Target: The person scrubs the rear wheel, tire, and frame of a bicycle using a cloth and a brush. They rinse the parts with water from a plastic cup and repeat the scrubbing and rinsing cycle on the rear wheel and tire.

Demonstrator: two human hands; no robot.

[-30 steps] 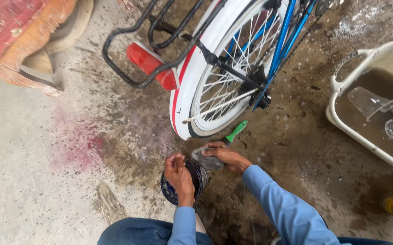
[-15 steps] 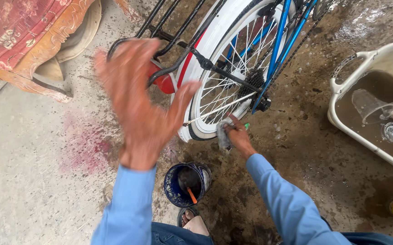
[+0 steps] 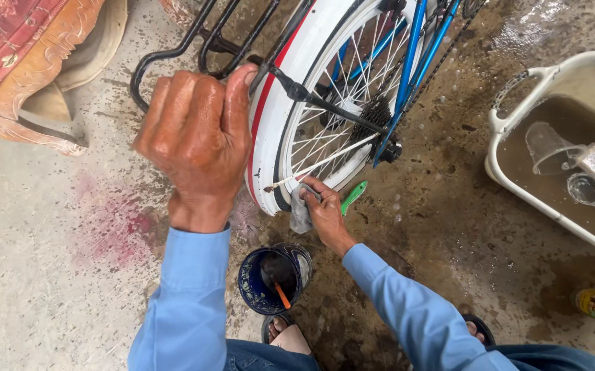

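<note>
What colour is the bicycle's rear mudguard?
The mudguard is white with a red stripe; head view.

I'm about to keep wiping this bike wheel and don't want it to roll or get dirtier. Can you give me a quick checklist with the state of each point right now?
1. Left hand gripping the white mudguard to steady the wheel: ok.
2. Right hand pressing the rag on the rim's lower edge: ok.
3. Fingers clear of the spokes and sprocket: ok.
4. Blue can upright beside the foot: ok.
5. Tub water clean: not ok, it looks murky.
6. Bike propped on a stand: cannot tell.
</note>
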